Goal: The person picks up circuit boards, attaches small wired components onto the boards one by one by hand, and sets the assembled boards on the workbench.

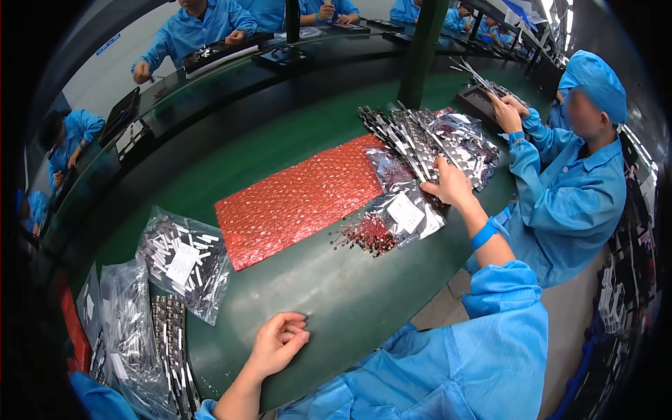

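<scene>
My left hand (278, 343) hovers over or rests on the green table at the near middle. Its fingers are loosely curled with the thumb apart, and nothing shows in it. My right hand (451, 183) reaches to the pile of black-and-white component strips (409, 140) at the right. Its thumb and forefinger are spread, with the fingertips touching or just over the strips; the other fingers are partly hidden. Beside that wrist lies a clear bag with a white label (406, 213). Small red-wired parts (367, 234) spill next to it. A red bubble-wrap sheet (301, 199) lies flat in the middle.
Left on the table are a labelled clear bag of small parts (183, 262), a larger plastic bag (133, 329) and more dark strips (171, 350). A dark green post (423, 52) stands behind the pile. A co-worker (570, 168) handles strips at the right.
</scene>
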The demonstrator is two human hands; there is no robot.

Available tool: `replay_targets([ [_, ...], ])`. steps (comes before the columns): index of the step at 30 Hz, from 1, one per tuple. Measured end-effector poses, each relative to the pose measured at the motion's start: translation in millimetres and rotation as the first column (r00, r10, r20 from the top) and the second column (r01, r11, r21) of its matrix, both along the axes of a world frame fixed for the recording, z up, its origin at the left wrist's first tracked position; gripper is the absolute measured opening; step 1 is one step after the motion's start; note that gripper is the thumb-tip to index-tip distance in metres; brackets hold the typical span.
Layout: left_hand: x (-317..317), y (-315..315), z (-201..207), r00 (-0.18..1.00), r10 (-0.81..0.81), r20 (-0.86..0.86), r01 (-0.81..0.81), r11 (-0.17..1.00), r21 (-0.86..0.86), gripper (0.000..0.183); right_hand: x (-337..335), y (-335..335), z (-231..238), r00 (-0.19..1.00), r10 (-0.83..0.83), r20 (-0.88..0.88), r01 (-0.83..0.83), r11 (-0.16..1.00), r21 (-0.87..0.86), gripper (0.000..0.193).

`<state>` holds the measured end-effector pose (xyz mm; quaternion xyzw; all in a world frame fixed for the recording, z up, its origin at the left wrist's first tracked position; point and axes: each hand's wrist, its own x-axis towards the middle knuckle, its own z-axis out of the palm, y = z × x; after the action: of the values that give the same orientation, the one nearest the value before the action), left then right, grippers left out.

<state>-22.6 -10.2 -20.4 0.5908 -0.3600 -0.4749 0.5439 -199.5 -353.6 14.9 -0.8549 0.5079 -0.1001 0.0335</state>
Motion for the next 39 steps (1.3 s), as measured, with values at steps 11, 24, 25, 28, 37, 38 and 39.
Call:
replay_targets([
  [11, 1.5, 0.5, 0.9, 0.999, -0.007, 0.047, 0.006, 1.000, 0.024, 0.025, -7.5, -8.2, 10.2, 0.964, -0.019, 0.267, -0.019, 0.990, 0.141, 0.043],
  [24, 2.1, 1.9, -2.9, 1.000, -0.005, 0.014, 0.005, 1.000, 0.002, 0.024, -43.4, -60.0, 10.5, 0.987, -0.157, 0.042, 0.161, 0.980, -0.117, 0.029],
  [25, 2.4, 1.8, -2.9, 1.000, -0.009, 0.022, 0.009, 1.000, -0.002, 0.024, -44.4, -60.3, 6.5, 0.987, -0.158, 0.042, 0.162, 0.980, -0.117, 0.029],
  [28, 2.4, 2.0, -3.1, 0.999, -0.007, 0.034, 0.007, 1.000, -0.006, 0.023, -40.6, -48.9, -3.8, 0.991, -0.097, 0.090, 0.116, 0.964, -0.239, 0.027],
  [37, 3.0, 1.9, -5.9, 0.998, 0.002, 0.068, -0.001, 1.000, -0.013, 0.022, 9.8, 2.8, 2.8, 0.999, 0.022, -0.040, -0.022, 1.000, 0.010, 0.050],
  [38, 3.5, 1.9, -6.6, 0.998, -0.003, 0.069, 0.004, 1.000, -0.017, 0.021, 12.5, 3.4, 3.7, 0.999, 0.023, -0.039, -0.023, 1.000, 0.010, 0.050],
  [39, 2.9, 2.3, -6.4, 0.998, -0.001, 0.069, 0.002, 1.000, -0.017, 0.021, 14.0, 3.8, 4.4, 0.997, 0.001, -0.080, 0.000, 1.000, 0.013, 0.051],
])
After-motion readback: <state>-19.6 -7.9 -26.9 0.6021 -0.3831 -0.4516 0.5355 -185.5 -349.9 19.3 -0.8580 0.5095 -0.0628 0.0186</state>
